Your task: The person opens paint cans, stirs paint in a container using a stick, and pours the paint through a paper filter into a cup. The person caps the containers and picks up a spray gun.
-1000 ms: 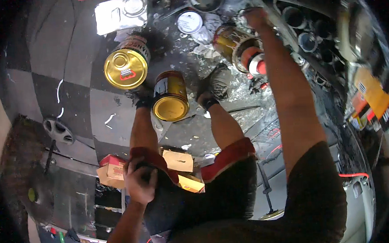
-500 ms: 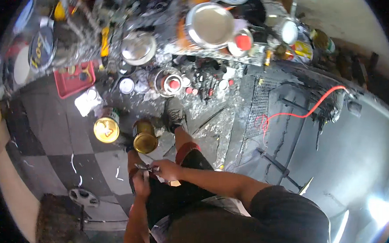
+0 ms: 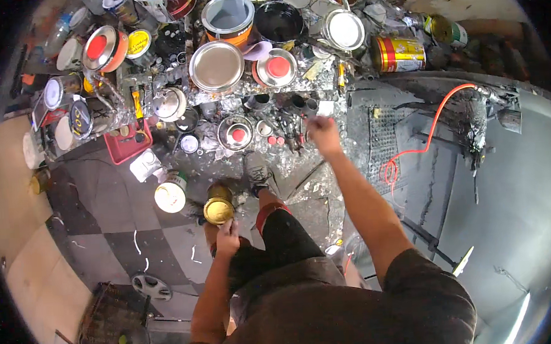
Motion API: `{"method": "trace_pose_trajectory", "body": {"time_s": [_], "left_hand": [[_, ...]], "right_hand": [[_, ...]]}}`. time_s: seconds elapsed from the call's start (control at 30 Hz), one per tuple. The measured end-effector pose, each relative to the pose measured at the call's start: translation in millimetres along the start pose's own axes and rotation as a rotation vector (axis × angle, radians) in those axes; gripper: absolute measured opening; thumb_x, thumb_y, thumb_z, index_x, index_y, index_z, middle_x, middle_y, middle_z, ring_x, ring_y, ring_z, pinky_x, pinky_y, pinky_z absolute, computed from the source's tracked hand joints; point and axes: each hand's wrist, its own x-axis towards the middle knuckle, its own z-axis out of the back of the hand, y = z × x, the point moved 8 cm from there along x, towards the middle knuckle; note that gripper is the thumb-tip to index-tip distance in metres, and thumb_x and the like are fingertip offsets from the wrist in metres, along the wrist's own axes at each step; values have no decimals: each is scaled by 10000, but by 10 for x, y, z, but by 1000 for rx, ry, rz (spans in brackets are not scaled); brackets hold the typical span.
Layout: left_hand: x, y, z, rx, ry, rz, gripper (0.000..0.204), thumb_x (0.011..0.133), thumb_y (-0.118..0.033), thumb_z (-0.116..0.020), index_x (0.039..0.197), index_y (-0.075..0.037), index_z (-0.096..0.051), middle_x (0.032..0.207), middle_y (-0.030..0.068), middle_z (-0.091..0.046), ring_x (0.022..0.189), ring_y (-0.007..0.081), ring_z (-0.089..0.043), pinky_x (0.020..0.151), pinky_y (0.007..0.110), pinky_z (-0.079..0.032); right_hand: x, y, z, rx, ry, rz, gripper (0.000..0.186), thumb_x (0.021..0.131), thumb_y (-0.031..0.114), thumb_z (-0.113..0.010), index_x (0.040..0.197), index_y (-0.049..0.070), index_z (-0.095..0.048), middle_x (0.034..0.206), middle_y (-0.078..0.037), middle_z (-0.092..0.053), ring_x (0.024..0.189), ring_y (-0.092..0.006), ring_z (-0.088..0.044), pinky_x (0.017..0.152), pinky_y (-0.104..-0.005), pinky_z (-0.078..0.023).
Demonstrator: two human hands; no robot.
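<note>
Work spreads as my right hand (image 3: pixel 324 135), no longer beside my left hand (image 3: pixel 227 238), hangs near a dark cup (image 3: pixel 311 105), with a gold can (image 3: pixel 218 210) just beyond the left, both grips unclear to me.

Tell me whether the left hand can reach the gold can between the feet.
Probably yes: the left hand appears close beside the gold can, near its rim, with nothing visible between them.

Checkered grey floor (image 3: pixel 121 252), paint-spattered near the cluttered workbench (image 3: pixel 228 96). Pale wall (image 3: pixel 25 266) left, grey surface (image 3: pixel 508 222) right. Bright light strip (image 3: pixel 517 321) lower right.
</note>
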Motion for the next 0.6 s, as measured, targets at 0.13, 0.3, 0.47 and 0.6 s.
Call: {"method": "trace_pose_trajectory", "body": {"time_s": [0.13, 0.3, 0.47, 0.6], "left_hand": [[-373, 154, -99, -16, 298, 228, 279, 961, -134, -583, 1190, -16, -688, 1123, 253, -709, 1112, 417, -665, 947, 443, -525], [-919, 197, 118, -42, 85, 378, 269, 956, -139, -591, 1174, -21, -694, 1127, 255, -707, 1088, 417, -672, 950, 470, -521], [-747, -54, 16, -68, 82, 343, 298, 941, -152, -623, 1209, -33, -680, 1107, 266, -704, 1066, 448, -665, 923, 489, -525], [-1079, 139, 40, -67, -51, 370, 305, 946, -161, -625, 1216, -26, -673, 1098, 269, -706, 1054, 453, -668, 915, 491, -526]], "right_hand": [[745, 590, 371, 365, -122, -5, 255, 901, 243, -733, 959, -5, -743, 764, -72, -699, 626, -130, -641, 544, -306, -506], [1022, 1065, 127, -353, -157, -137, 823, 675, 670, -835, 1038, -65, -757, 1100, -281, -733, 1087, -408, -705, 956, -458, -533], [1701, 608, 275, -195, -186, -125, 486, 777, 482, -826, 843, 8, -741, 882, -160, -745, 724, -246, -710, 656, -392, -558], [811, 970, -252, 237, 126, -181, 235, 858, 282, -733, 834, 58, -667, 791, -72, -687, 568, -156, -585, 503, -311, -452]]}}
